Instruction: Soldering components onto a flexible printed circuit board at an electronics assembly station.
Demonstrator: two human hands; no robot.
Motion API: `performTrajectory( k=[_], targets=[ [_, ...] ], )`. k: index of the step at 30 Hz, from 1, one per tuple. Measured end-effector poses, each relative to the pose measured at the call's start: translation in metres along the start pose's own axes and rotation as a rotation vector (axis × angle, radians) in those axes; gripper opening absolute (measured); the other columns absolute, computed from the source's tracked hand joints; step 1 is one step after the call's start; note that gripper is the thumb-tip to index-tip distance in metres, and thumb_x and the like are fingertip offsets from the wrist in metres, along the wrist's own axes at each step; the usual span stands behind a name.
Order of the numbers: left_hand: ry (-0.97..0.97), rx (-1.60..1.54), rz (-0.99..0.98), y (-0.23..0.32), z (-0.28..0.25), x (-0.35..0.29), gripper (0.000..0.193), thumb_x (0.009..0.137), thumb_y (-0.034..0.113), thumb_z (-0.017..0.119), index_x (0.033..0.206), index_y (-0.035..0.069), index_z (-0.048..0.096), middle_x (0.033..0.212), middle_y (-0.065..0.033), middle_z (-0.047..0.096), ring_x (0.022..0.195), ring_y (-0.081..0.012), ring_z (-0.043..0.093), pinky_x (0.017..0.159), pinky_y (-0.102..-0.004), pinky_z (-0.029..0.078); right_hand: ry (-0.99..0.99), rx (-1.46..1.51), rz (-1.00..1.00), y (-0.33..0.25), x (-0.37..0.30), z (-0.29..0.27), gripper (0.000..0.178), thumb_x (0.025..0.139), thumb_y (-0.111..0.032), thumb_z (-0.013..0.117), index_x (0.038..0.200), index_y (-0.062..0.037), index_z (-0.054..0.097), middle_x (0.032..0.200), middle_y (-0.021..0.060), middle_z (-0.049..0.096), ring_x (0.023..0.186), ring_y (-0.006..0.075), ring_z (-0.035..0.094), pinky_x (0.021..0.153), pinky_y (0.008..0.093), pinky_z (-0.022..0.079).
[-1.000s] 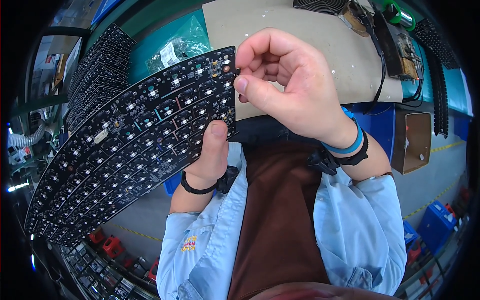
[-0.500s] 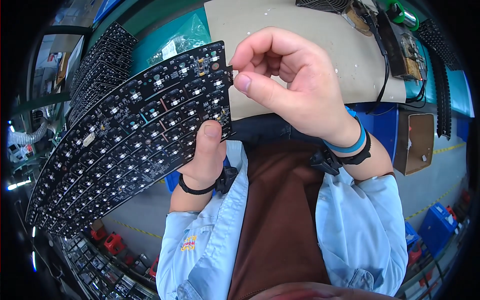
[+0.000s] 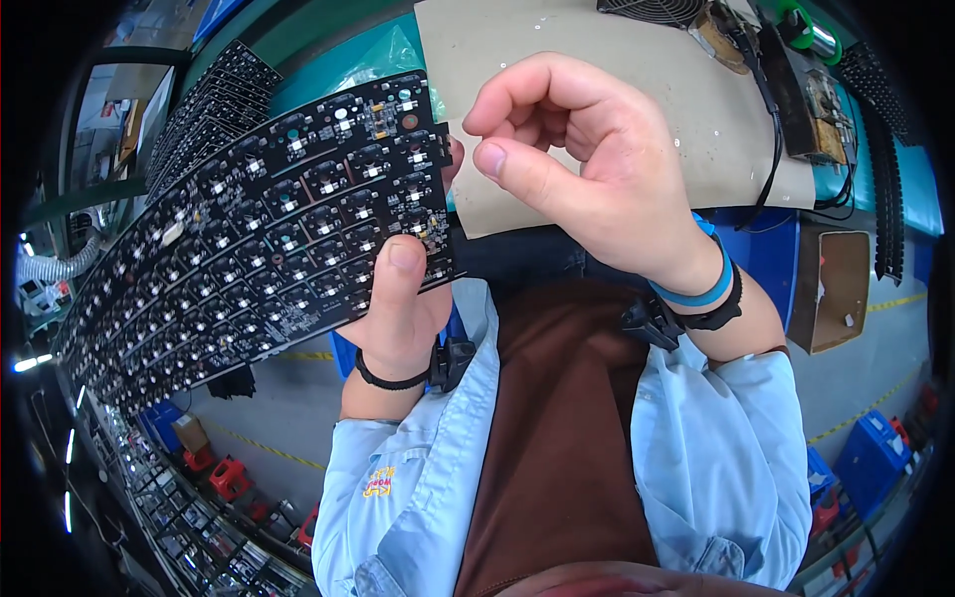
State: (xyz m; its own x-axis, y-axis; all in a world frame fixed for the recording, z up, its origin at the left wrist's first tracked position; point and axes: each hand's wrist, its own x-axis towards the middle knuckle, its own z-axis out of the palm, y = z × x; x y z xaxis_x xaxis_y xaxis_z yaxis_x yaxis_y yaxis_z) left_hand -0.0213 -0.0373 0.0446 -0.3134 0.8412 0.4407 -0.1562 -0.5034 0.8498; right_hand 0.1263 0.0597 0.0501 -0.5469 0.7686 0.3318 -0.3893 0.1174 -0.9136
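A large black circuit board (image 3: pixel 288 229), covered in rows of small white and dark components, slants across the left side. My left hand (image 3: pixel 403 303) grips its right end, thumb on the component face. The other fingers are behind the board, with one fingertip showing past its right edge beside a small connector tab (image 3: pixel 443 147). Just right of that tab is my right hand (image 3: pixel 597 149), apart from the board. Its thumb and index fingertip stand a little apart with nothing visible between them, and the other fingers are curled.
Several similar boards (image 3: pixel 214 109) stand stacked behind at the left. A beige sheet (image 3: pixel 607 40) covers the bench, with a clear plastic bag (image 3: pixel 383 60) beside it. At right are black cables (image 3: pixel 776 129), a green spool (image 3: pixel 811 32), a cardboard box (image 3: pixel 831 289) and a blue bin (image 3: pixel 761 249).
The board has tilted and shifted slightly left, away from my right hand. My right thumb and index finger, earlier at the board's edge tab, are now clear of it.
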Motion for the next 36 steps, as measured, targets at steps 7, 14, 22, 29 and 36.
performTrajectory(
  k=[7, 14, 22, 29, 36],
  targets=[
    [0.029, -0.195, -0.160, 0.038, -0.008, 0.028, 0.059, 0.093, 0.017, 0.053, 0.145, -0.004, 0.036, 0.142, -0.0219, 0.048, 0.131, -0.0376, 0.048, 0.116, -0.0587, 0.028, 0.040, -0.165, 0.122, -0.038, 0.017, 0.019, 0.017, 0.090, -0.001, 0.066, 0.106, 0.0009, 0.061, 0.098, 0.0019, 0.062, 0.087, 0.0071, 0.058, 0.080, 0.0228, 0.048],
    [0.000, -0.249, -0.124, 0.038, -0.009, 0.027, 0.058, 0.094, 0.018, 0.051, 0.144, -0.005, 0.036, 0.142, -0.0216, 0.048, 0.135, -0.0363, 0.045, 0.118, -0.0587, 0.024, 0.078, -0.183, 0.129, -0.041, 0.005, 0.023, 0.017, 0.090, -0.001, 0.066, 0.105, 0.0007, 0.061, 0.098, 0.0017, 0.062, 0.088, 0.0071, 0.057, 0.080, 0.0224, 0.048],
    [-0.030, -0.207, -0.089, 0.038, -0.006, 0.028, 0.057, 0.094, 0.018, 0.051, 0.144, -0.004, 0.037, 0.141, -0.0207, 0.050, 0.134, -0.0357, 0.046, 0.118, -0.0588, 0.024, 0.082, -0.165, 0.102, -0.030, 0.001, 0.022, 0.016, 0.090, 0.000, 0.066, 0.105, 0.0005, 0.061, 0.098, 0.0017, 0.061, 0.088, 0.0070, 0.057, 0.079, 0.0222, 0.048],
    [-0.033, -0.182, -0.059, 0.036, -0.008, 0.027, 0.060, 0.093, 0.016, 0.052, 0.145, -0.006, 0.033, 0.143, -0.0226, 0.046, 0.136, -0.0365, 0.042, 0.120, -0.0576, 0.022, 0.053, -0.105, 0.067, -0.011, 0.002, 0.013, 0.016, 0.089, 0.000, 0.066, 0.105, 0.0009, 0.061, 0.097, 0.0020, 0.061, 0.087, 0.0071, 0.058, 0.078, 0.0219, 0.048],
    [-0.105, -0.320, -0.097, 0.044, -0.004, 0.026, 0.061, 0.093, 0.013, 0.050, 0.145, -0.010, 0.029, 0.147, -0.0256, 0.039, 0.142, -0.0365, 0.033, 0.122, -0.0561, 0.016, 0.076, -0.064, 0.132, 0.009, -0.024, -0.008, 0.014, 0.089, 0.000, 0.065, 0.103, 0.0006, 0.061, 0.095, 0.0020, 0.061, 0.082, 0.0071, 0.058, 0.074, 0.0217, 0.049]
  ],
)
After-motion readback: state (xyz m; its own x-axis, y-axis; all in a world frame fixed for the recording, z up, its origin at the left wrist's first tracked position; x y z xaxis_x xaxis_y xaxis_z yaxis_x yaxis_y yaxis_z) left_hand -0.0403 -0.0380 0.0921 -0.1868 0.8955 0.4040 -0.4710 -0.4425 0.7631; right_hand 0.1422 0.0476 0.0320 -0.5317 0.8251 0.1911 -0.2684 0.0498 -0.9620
